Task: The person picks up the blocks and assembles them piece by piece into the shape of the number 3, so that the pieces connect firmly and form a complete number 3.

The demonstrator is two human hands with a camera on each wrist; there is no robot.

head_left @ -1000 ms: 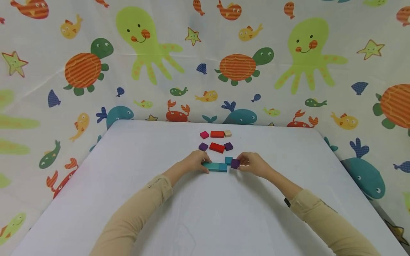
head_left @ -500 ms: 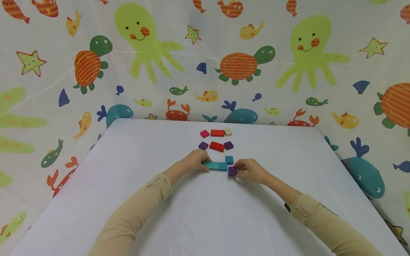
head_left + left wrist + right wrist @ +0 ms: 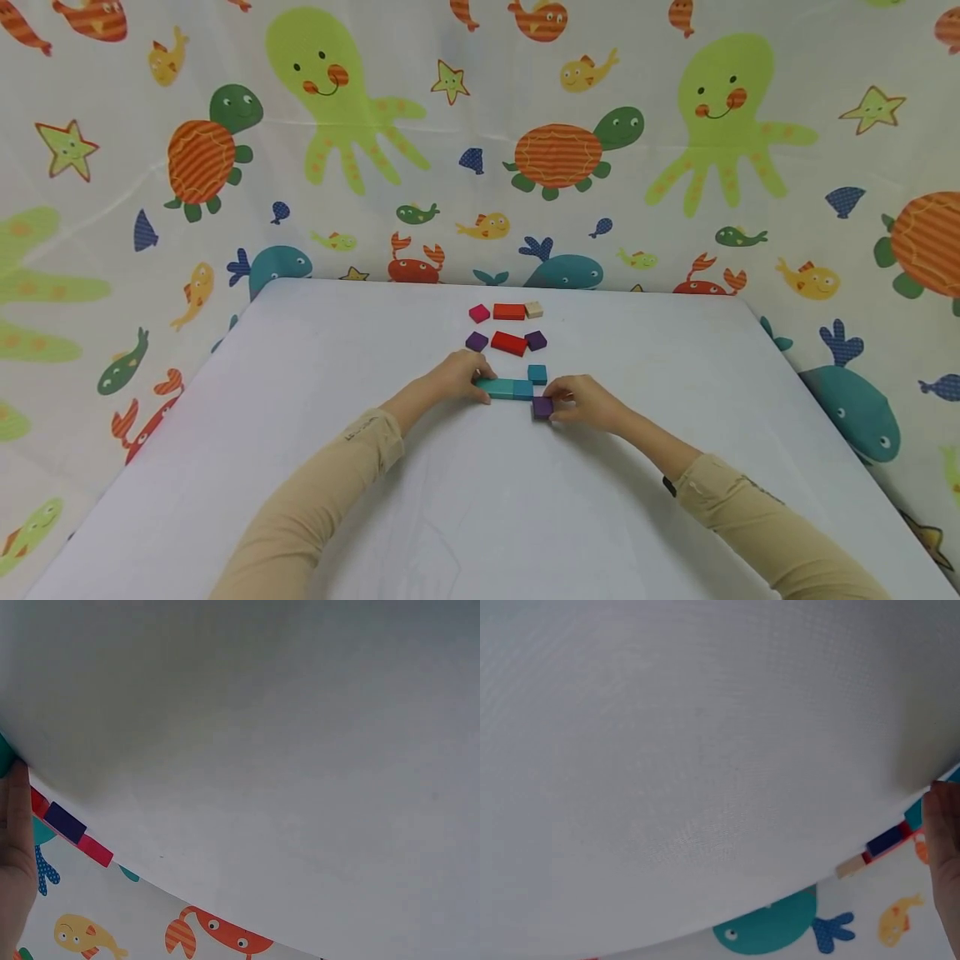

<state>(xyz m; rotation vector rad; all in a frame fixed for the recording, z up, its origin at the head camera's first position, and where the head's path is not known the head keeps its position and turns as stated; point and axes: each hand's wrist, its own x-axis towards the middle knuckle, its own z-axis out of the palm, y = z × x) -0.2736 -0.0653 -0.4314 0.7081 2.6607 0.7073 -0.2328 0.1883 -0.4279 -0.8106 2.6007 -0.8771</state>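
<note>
My left hand (image 3: 459, 375) grips the left end of a long teal block (image 3: 496, 388) lying flat, fingers behind and thumb in front. A blue square block (image 3: 522, 390) sits against that block's right end. Between the fingertips of my right hand (image 3: 588, 402) is a purple block (image 3: 542, 407), pinched close to the front right corner of the blue one. Just behind the row's right end rests another blue block (image 3: 537, 374). In the left wrist view only some fingers (image 3: 19, 810) and a bit of teal show at the left edge.
Further back on the white table (image 3: 420, 517), a red block (image 3: 509, 343) lies between two purple blocks (image 3: 476, 341). Behind them are a pink block (image 3: 479, 313), a red block (image 3: 509, 312) and a beige block (image 3: 533, 309). A patterned cloth (image 3: 480, 225) hangs beyond the table.
My right hand has brought the purple block toward me and slightly left, from beside the rear blue block to the row's front right corner. My left hand has stayed in place.
</note>
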